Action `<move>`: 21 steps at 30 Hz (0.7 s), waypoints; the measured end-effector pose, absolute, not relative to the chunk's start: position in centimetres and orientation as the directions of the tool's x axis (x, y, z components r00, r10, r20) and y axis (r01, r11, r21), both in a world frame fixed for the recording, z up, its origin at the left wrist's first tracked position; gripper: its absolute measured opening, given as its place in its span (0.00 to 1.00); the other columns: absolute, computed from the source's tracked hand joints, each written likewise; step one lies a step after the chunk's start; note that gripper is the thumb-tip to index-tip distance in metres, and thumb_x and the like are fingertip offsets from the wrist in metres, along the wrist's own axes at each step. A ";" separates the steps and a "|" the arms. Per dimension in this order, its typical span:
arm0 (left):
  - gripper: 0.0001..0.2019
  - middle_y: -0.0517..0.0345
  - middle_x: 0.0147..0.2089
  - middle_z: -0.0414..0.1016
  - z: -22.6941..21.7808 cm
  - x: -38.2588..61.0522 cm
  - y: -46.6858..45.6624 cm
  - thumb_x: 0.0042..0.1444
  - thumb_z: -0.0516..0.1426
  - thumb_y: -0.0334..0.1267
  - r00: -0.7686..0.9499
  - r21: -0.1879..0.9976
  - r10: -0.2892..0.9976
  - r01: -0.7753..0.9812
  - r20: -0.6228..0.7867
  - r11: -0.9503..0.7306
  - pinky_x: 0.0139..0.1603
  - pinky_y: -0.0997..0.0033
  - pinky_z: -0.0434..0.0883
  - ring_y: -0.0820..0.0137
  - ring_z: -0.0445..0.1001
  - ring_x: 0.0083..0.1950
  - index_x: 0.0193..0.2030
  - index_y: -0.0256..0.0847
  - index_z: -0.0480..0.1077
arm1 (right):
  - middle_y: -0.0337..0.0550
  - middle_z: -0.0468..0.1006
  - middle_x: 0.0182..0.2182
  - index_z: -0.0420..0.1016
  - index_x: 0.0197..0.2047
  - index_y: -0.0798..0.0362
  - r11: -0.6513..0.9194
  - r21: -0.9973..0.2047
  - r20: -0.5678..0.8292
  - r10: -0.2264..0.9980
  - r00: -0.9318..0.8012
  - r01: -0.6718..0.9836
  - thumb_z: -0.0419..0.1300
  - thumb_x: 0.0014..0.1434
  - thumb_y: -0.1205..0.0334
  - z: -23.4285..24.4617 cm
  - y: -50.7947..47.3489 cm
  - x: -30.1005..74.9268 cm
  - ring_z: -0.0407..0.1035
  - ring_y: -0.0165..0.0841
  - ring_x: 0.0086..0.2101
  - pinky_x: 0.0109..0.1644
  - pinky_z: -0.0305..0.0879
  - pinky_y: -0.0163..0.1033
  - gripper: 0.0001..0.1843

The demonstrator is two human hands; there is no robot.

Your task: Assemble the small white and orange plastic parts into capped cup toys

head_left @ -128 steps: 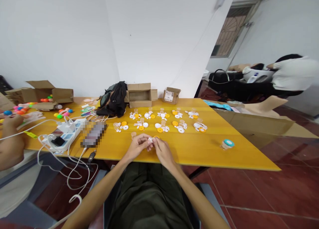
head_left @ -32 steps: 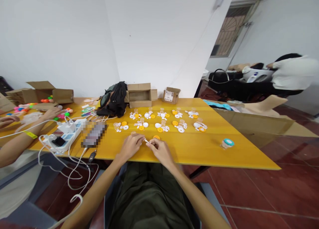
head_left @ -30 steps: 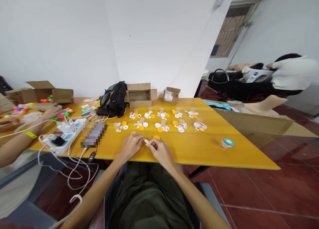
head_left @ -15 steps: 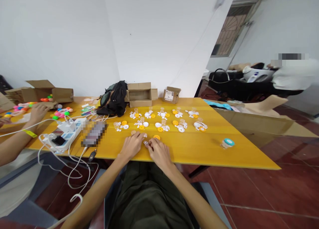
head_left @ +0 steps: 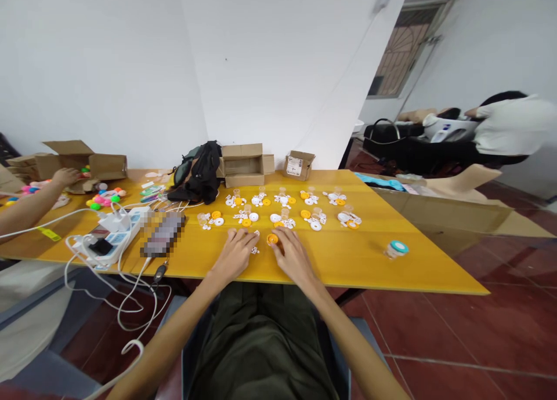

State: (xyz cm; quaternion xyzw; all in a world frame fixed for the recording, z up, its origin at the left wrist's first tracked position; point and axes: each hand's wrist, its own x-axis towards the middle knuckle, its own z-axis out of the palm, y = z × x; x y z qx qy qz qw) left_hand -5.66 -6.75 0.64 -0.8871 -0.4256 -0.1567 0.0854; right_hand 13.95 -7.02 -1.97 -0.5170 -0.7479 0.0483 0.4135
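My left hand (head_left: pixel 237 250) lies flat on the yellow table (head_left: pixel 331 261), fingers stretched forward, holding nothing. Small white dice-like pieces (head_left: pixel 254 250) sit just right of its fingers. My right hand (head_left: pixel 290 250) rests beside it, thumb and fingers touching a small orange lid (head_left: pixel 272 238); whether it grips the lid I cannot make out. Beyond both hands lie rows of little sets (head_left: pixel 282 211): clear cups, white and orange lids, dotted white pieces.
A power strip (head_left: pixel 114 231) with white cables, a phone (head_left: pixel 163 233), a black bag (head_left: pixel 198 173) and cardboard boxes (head_left: pixel 243 164) stand left and back. A teal-lidded cup (head_left: pixel 395 250) sits right. Another person's arm (head_left: pixel 35 200) reaches toward coloured balls (head_left: pixel 102 199).
Both my hands let the small white pieces down onto the table and moved forward. The right hand went to the orange lid. The other person's arm swung back to the far-left box.
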 end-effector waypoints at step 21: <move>0.20 0.50 0.69 0.66 2.6 -9.4 -6.3 0.62 0.56 0.33 0.599 0.013 0.739 0.774 0.308 -0.633 0.71 0.35 0.53 0.49 0.58 0.72 0.60 0.52 0.73 | 0.47 0.79 0.47 0.76 0.51 0.48 0.454 -0.587 0.422 0.878 -0.225 0.670 0.58 0.62 0.69 -1.7 -7.1 13.8 0.74 0.40 0.48 0.55 0.69 0.44 0.15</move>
